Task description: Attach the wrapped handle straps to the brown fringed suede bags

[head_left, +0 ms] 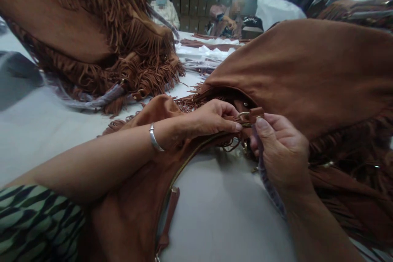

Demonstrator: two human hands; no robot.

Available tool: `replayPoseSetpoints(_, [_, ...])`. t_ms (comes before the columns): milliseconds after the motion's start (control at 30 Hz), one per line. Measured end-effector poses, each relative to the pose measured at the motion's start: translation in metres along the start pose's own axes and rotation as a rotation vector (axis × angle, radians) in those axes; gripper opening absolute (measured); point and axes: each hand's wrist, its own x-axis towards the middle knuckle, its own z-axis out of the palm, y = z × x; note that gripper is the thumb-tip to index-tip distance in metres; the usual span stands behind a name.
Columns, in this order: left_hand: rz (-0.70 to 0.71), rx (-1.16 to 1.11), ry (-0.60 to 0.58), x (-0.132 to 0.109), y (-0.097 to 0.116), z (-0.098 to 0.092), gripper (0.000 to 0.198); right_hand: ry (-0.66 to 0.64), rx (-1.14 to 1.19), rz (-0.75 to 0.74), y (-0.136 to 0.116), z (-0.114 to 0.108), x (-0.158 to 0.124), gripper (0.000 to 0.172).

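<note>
While the left hand (211,120) is pinching the ring (244,114) of the bag (307,69) steady, the right hand (281,151) is clasping the wrapped strap (272,192).

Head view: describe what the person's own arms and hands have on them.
The left arm wears a sleeve in wavy green and black stripes, with a plain silver bangle at the wrist behind the left hand. The right hand and forearm are bare: no sleeve, glove or ring shows.

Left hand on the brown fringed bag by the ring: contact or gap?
Touching. Head view: the left hand pinches the brown fringed bag beside its metal ring; no gap shows.
</note>
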Motion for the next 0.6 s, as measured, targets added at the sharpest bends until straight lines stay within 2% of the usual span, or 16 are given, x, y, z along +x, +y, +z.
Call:
replayPoseSetpoints(100, [0.072,0.109,0.102,0.000,0.000,0.002,0.008,0.061,-0.057,-0.035,0.002,0.003,-0.004,0.027])
replayPoseSetpoints(167, [0.141,0.256,0.233,-0.002,0.000,0.003,0.007,0.068,-0.108,-0.060,0.004,0.005,-0.006,0.026])
replayPoseSetpoints(267, [0.248,0.525,0.433,-0.007,0.000,0.005,0.013,-0.051,-0.130,-0.054,0.007,0.006,-0.011,0.024])
replayPoseSetpoints(333, [0.307,0.676,0.474,-0.010,-0.001,0.005,0.016,-0.131,-0.135,-0.025,0.008,0.006,-0.012,0.024])
replayPoseSetpoints(433, [0.351,0.734,0.385,-0.009,-0.005,0.000,0.017,-0.172,-0.163,0.005,0.009,0.005,-0.011,0.024])
replayPoseSetpoints(533, [0.315,0.587,0.166,-0.003,-0.008,-0.012,0.022,-0.225,-0.233,-0.004,0.010,0.005,-0.008,0.023])
replayPoseSetpoints(600, [0.219,0.412,0.009,-0.001,-0.008,-0.021,0.024,-0.242,-0.299,-0.031,0.010,0.005,-0.007,0.022])
